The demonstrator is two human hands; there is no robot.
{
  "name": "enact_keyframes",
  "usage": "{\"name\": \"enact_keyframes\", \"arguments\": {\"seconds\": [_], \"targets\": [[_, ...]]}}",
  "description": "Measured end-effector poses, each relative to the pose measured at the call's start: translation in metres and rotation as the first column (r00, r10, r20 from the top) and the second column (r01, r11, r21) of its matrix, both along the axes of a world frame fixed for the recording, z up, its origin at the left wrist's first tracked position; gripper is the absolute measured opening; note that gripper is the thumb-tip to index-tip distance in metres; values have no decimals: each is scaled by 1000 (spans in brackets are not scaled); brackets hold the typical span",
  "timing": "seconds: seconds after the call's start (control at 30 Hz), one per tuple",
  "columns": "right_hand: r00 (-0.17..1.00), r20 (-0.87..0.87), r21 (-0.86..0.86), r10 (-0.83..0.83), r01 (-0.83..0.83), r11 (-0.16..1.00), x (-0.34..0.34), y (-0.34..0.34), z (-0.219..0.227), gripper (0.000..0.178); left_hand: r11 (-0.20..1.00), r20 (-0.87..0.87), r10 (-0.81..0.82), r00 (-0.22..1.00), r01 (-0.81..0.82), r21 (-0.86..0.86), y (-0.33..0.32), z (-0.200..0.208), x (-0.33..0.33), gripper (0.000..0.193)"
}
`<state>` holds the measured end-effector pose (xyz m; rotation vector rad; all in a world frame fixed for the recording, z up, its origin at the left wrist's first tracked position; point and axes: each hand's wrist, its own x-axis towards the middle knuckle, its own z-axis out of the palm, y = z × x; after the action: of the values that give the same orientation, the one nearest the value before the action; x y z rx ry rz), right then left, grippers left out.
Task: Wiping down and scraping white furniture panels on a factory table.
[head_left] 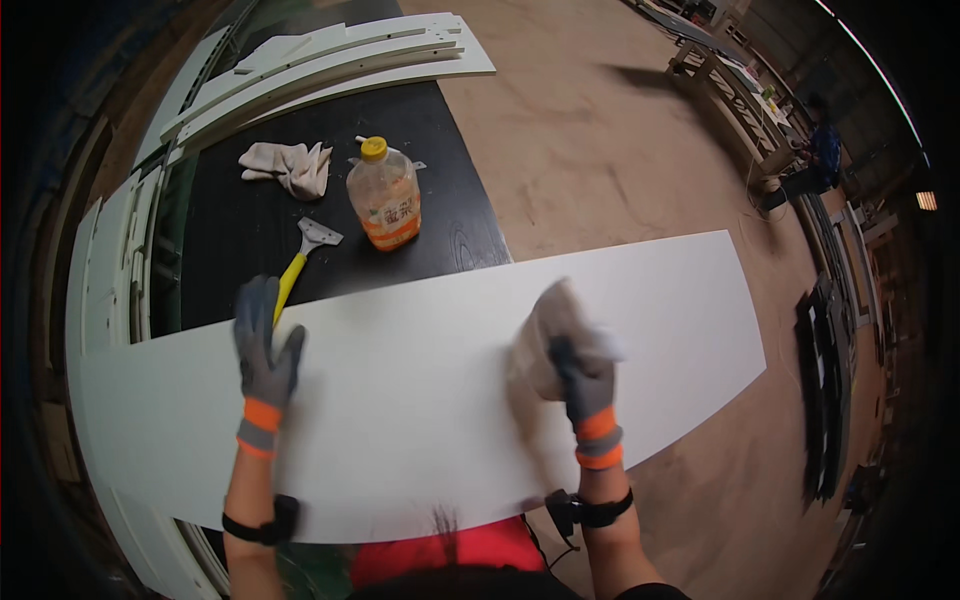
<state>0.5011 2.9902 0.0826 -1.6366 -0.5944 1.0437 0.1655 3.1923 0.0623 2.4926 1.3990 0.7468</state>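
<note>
A long white panel [420, 410] lies across in front of me. My right hand [588, 385], in a grey and orange glove, is closed on a beige cloth [543, 335] over the panel's right half; both are blurred. My left hand [266, 350], gloved alike, has its thumb apart from its stretched fingers at the panel's far left edge. Close beside those fingers is the yellow handle of a scraper [290, 278], whose metal head points away from me. Beyond the panel stands a clear plastic bottle [384, 205] with a yellow cap and an orange label.
A crumpled whitish cloth [290, 168] lies on the black board [450, 200]. White strips and panels [340, 60] are stacked at the far left. Brown floor [590, 130] stretches to the right, with dark strips [825, 390] at its edge. Another person [820, 150] is near a far workbench [735, 105].
</note>
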Motion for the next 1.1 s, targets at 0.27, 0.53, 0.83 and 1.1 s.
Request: {"name": "enact_keyframes", "arguments": {"seconds": [0.27, 0.53, 0.83, 1.1], "targets": [[154, 841, -396, 519, -480, 783, -55, 117, -88, 75, 984, -329, 172, 928, -181, 4, 124, -86, -4, 50], [-165, 980, -49, 109, 333, 942, 231, 67, -105, 45, 991, -6, 47, 999, -45, 127, 122, -67, 68, 63], [282, 836, -311, 471, -463, 830, -50, 125, -87, 69, 909, 581, -59, 812, 284, -305, 128, -91, 128, 87], [244, 955, -231, 168, 262, 937, 202, 79, -86, 46, 889, 630, 125, 766, 196, -414, 122, -73, 144, 76]]}}
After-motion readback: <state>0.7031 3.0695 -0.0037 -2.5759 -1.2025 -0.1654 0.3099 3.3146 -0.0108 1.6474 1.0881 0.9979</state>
